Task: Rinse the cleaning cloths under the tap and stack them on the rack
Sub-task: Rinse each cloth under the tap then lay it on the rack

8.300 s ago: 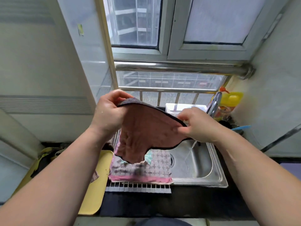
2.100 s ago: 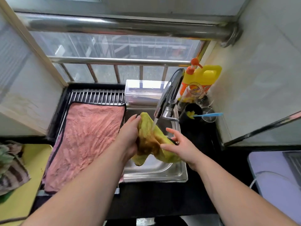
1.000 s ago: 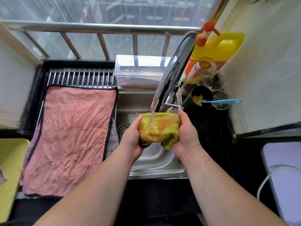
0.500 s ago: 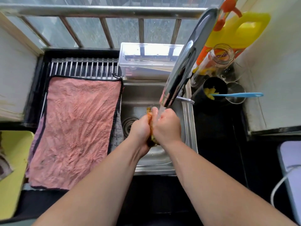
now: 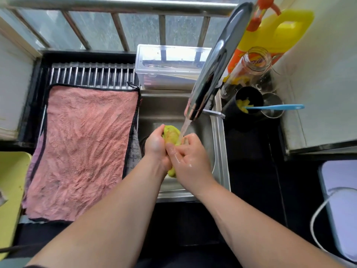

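A yellow-green cloth (image 5: 170,133) sits bunched into a wad just right of the frame's centre, over the sink (image 5: 220,151), squeezed between both hands. The left hand (image 5: 155,142) wraps it from the left, its fingers curled round the upper end. The right hand (image 5: 190,158) closes on it from the right, fingers pressed together and bent over the wad, knuckles wet. Only the top of the cloth and a small lobe below the hands show. A stream of water (image 5: 185,127) falls from the tap (image 5: 216,62) onto the cloth where the two hands meet.

At centre left a pink cloth (image 5: 83,147) with dark edging lies spread flat on the rack (image 5: 92,74). A grey cloth (image 5: 134,151) peeks out from beneath its right edge, beside the sink.

Behind the sink stands a clear plastic box (image 5: 168,66). In the upper right are a yellow bottle (image 5: 280,29) with an orange pump, a glass jar (image 5: 251,64) and a black cup (image 5: 249,101) with a blue handle (image 5: 274,107) lying across it. A yellow board (image 5: 9,190) lies at the left edge.
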